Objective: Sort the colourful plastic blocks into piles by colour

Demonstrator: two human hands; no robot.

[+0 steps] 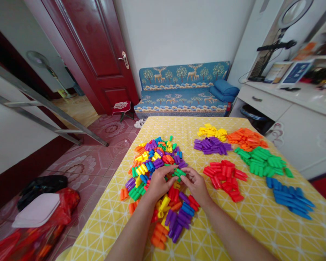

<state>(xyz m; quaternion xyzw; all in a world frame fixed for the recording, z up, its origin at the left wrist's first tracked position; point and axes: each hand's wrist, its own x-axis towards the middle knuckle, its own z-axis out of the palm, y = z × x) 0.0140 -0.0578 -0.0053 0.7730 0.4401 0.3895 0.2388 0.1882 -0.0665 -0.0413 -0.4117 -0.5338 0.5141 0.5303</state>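
A mixed heap of coloured plastic pieces [158, 164] covers the middle-left of the table. Over its right side, my left hand [161, 181] and my right hand [195, 184] meet around a green piece [179, 173], the fingers of both closed on it. Sorted by colour to the right lie a red pile [226, 177], a purple pile [212, 145], a yellow pile [212, 132], an orange pile [247, 138], a green pile [263, 161] and a blue pile [292, 197].
The table [103, 224] has a yellow patterned cloth. Behind it stand a blue sofa [176, 96] and a small stool [122, 107]. A white cabinet [271, 105] is at the right. Bags [67, 203] lie on the floor at the left, near a metal ladder [43, 103].
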